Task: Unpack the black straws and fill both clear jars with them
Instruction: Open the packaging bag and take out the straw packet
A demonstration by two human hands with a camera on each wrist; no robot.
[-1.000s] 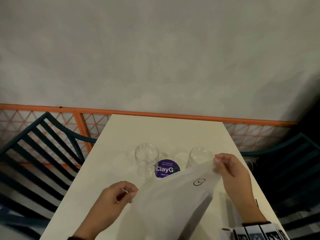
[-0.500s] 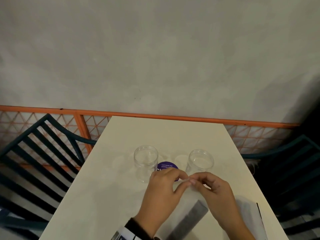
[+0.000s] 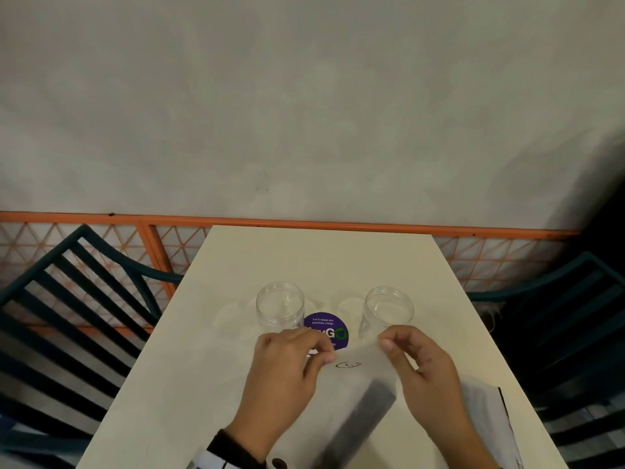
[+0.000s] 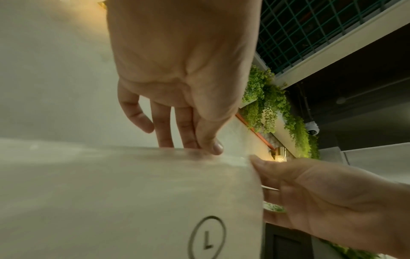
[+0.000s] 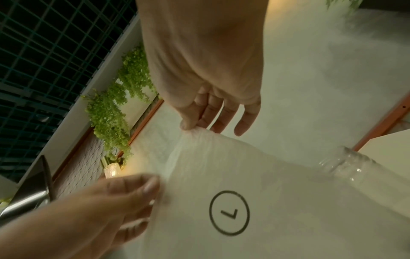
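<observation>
On the table (image 3: 209, 367), left to right:
Left jar (image 3: 280, 308): upright, open-mouthed, just beyond the left hand (image 3: 287, 370).
Sticker (image 3: 326, 330): purple disc between the jars, partly hidden behind left fingers.
Right jar (image 3: 389, 313): upright, just beyond the right hand (image 3: 419, 370).
Packet (image 3: 351, 377): translucent white bag between both hands, circled mark facing up; dark bundle of black straws (image 3: 358, 424) inside, slanting toward the near edge.
Left hand grip: thumb and fingertips pinched on the bag's top edge, left of the mark; back of hand up.
Right hand grip: thumb and forefinger pinched on the same edge at its right corner, other fingers loosely curled.
Change: half a second ago fingertips met above the bag; now spread apart, edge stretched between.
Pose: wrists near the table's front edge, both forearms angled inward.
</observation>
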